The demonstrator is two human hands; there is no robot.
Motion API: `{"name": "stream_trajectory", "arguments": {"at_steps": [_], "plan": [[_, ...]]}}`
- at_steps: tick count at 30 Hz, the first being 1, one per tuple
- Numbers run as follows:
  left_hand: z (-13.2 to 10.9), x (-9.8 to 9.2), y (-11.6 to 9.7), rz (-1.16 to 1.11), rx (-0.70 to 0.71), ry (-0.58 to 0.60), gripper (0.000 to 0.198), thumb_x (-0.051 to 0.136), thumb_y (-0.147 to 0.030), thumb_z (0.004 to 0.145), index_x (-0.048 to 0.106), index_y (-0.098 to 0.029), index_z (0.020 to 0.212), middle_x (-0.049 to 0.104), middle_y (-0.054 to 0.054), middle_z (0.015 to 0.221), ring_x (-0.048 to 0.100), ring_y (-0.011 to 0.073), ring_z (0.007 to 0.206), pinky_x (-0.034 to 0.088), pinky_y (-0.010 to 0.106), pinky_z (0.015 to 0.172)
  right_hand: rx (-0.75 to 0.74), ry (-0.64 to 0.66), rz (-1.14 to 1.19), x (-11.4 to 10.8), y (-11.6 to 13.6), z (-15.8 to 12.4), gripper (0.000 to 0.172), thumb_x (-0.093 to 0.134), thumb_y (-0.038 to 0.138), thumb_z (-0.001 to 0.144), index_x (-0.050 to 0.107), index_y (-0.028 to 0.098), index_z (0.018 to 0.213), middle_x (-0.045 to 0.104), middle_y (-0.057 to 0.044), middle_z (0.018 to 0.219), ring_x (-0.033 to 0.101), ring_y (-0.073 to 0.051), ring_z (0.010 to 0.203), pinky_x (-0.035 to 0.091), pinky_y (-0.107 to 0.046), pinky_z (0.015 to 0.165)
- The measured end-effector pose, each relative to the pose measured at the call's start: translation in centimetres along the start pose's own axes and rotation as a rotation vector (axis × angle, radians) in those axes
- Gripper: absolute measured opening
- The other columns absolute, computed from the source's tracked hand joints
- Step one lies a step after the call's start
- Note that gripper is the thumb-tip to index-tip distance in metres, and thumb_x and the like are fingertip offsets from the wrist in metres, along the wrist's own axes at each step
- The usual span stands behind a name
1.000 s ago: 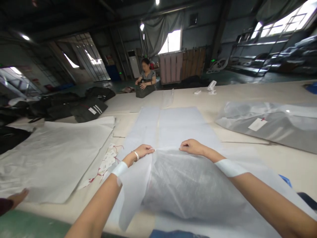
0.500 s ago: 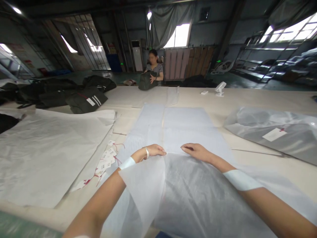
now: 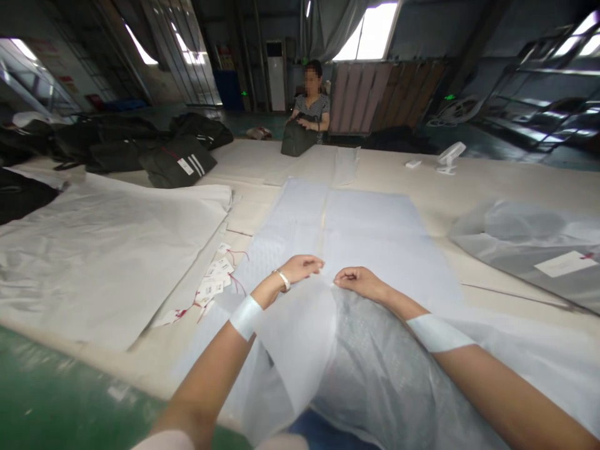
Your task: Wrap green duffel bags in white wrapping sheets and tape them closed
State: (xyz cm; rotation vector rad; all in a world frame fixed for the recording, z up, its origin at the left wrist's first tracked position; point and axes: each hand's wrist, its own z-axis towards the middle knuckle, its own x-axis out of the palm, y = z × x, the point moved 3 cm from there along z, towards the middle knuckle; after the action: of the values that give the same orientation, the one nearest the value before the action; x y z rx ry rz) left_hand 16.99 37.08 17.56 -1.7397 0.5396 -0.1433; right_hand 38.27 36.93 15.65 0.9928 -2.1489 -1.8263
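Note:
A translucent plastic bag (image 3: 379,362) with a dark item inside lies in front of me at the near side of the table. My right hand (image 3: 363,282) pinches the bag's upper edge between thumb and fingertips. Just left of it, my left hand (image 3: 302,267) hovers over the bag's folded-back flap (image 3: 300,331), its fingers loosely bent and apart from the edge. Beneath both hands, flat pale plastic sheets (image 3: 370,219) cover the middle of the table.
Left of me lie a stack of white plastic sheets (image 3: 107,244) and several stringed tags (image 3: 216,278). Dark bags (image 3: 175,162) fill the far left. A bagged item with a label (image 3: 529,250) rests at right, a small white fan (image 3: 450,157) behind. Across the table, a person (image 3: 312,103) handles a dark bag.
My left hand has let go of the bag's edge and its fingers have loosened. My right hand has moved in and now pinches that edge. The view has tilted down.

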Motion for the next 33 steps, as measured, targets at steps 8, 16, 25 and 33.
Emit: {"name": "stream_trajectory", "arguments": {"at_steps": [8,16,25,33], "plan": [[-21.1,0.1,2.1,-0.264,0.055,-0.674,0.071,0.031,-0.072,0.089,0.065,-0.012,0.106,0.069,0.015,0.107,0.063,0.0268,0.101,0.047,0.041,0.096,-0.004,-0.075,-0.016,0.4,0.3,-0.9,0.043,0.067,0.058,0.073,0.067,0.017,0.087,0.066,-0.003,0.08,0.057,-0.015,0.072,0.045,-0.029,0.069],[-26.2,9.7,1.7,0.229,0.107,-0.59,0.037,0.059,-0.051,0.086,0.069,-0.029,0.113,0.066,0.006,0.119,0.056,0.0302,0.114,0.042,0.041,0.103,-0.027,-0.133,-0.049,0.7,0.9,-1.5,0.05,0.068,0.064,0.068,0.067,0.017,0.085,0.066,-0.003,0.078,0.056,-0.016,0.07,0.045,-0.028,0.066],[-24.6,1.0,1.9,0.391,-0.001,-1.017,0.04,0.042,-0.053,0.093,0.058,-0.02,0.076,0.046,-0.003,0.055,0.044,0.0142,0.058,0.035,0.023,0.057,-0.08,-0.156,-0.041,0.7,1.1,-1.8,0.049,0.067,0.062,0.068,0.066,0.017,0.084,0.064,-0.002,0.077,0.055,-0.015,0.07,0.044,-0.028,0.067],[-21.5,-5.8,3.6,0.545,-0.07,-1.052,0.039,0.05,-0.051,0.089,0.068,-0.021,0.107,0.071,0.002,0.099,0.062,0.0222,0.095,0.043,0.024,0.084,-0.108,-0.145,0.009,0.6,0.6,-1.6,0.045,0.066,0.059,0.071,0.066,0.016,0.084,0.064,-0.001,0.075,0.055,-0.014,0.069,0.044,-0.028,0.07]]}}
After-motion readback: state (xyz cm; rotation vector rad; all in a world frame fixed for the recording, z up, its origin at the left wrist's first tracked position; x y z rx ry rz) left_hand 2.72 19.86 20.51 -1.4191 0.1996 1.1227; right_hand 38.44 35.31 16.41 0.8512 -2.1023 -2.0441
